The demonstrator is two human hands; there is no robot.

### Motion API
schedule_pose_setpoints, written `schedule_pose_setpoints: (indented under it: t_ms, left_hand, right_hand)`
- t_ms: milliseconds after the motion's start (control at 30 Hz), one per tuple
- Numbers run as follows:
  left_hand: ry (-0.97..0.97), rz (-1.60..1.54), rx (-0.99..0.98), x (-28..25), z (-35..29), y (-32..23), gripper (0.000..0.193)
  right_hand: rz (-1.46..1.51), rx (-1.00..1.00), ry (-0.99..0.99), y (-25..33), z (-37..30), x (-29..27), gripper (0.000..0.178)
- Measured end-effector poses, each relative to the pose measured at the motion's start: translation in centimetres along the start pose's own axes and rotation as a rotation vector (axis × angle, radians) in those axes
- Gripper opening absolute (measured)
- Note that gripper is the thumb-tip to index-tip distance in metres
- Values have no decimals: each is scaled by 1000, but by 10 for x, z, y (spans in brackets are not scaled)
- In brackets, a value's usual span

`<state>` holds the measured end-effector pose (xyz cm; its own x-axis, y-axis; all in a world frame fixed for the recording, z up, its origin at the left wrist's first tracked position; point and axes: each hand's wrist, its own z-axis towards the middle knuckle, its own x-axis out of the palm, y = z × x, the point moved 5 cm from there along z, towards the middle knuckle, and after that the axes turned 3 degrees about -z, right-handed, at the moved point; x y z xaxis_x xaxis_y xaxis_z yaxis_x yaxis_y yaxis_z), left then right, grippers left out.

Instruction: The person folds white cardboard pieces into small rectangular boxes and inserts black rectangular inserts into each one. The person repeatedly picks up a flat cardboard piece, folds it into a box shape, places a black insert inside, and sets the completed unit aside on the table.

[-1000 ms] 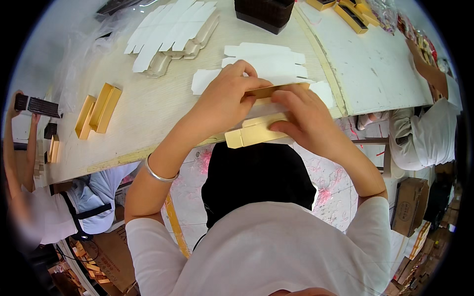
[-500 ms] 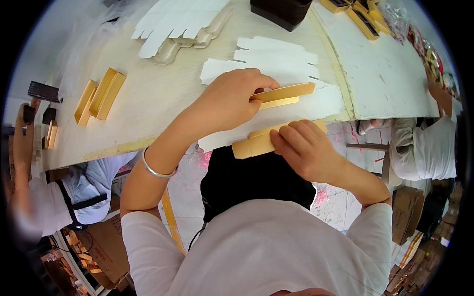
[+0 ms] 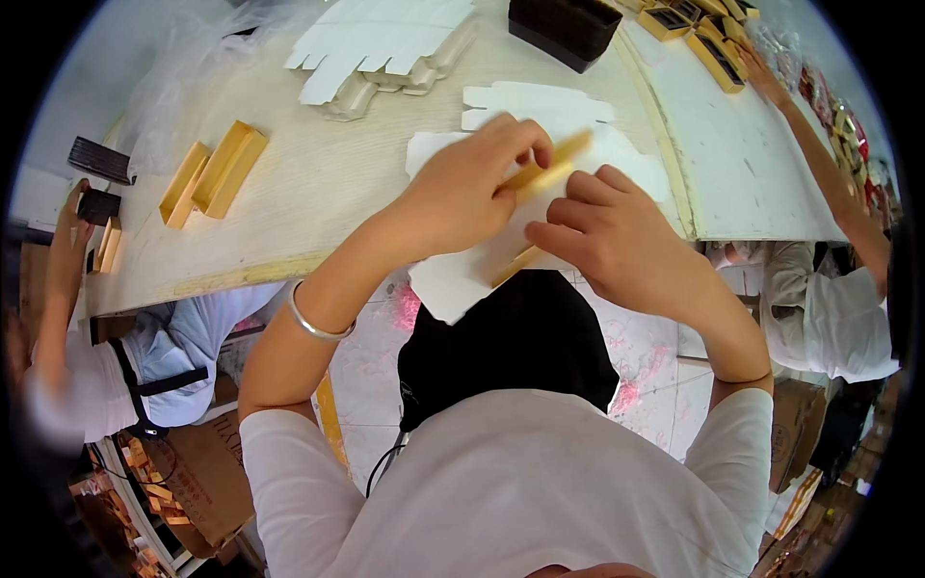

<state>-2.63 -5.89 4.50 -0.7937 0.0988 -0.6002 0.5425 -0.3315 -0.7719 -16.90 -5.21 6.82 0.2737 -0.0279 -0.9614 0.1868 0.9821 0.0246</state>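
Note:
My left hand [image 3: 472, 188] pinches a narrow gold card strip [image 3: 564, 159], a partly folded box piece, blurred by motion and tilted up to the right. Close beside it, my right hand [image 3: 617, 236] is curled over a second gold card piece [image 3: 515, 267], of which only a thin edge shows beyond the fingers. Under both hands lie white notched card blanks [image 3: 535, 101], stacked flat and reaching over the near table edge.
Two open gold trays [image 3: 231, 169] stand left on the table [image 3: 318, 183]. Farther back are more white blanks [image 3: 385, 34] and a dark brown box [image 3: 564, 29]. Gold boxes [image 3: 715, 60] lie at the far right, near a co-worker's arm [image 3: 819, 144]. Another person's hand [image 3: 79, 207] holds a black block at left.
Both hands have drawn closer together, the right one moving up and turning over its gold piece. The left hand's strip has tilted more steeply. A co-worker's arm has reached in at right.

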Motion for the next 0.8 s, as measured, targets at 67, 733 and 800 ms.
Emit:
schedule_pose_setpoints:
  t_ms: [67, 733, 800]
  left_hand:
    - [-88, 56, -32, -6, -4, -12, 34]
    - [218, -5, 184, 11, -39, -7, 46]
    - [154, 4, 200, 15, -36, -6, 46]
  right_hand:
    - [-131, 7, -100, 5, -5, -10, 20]
    - [652, 244, -149, -22, -38, 25, 23]
    - [627, 260, -171, -23, -36, 28, 22]
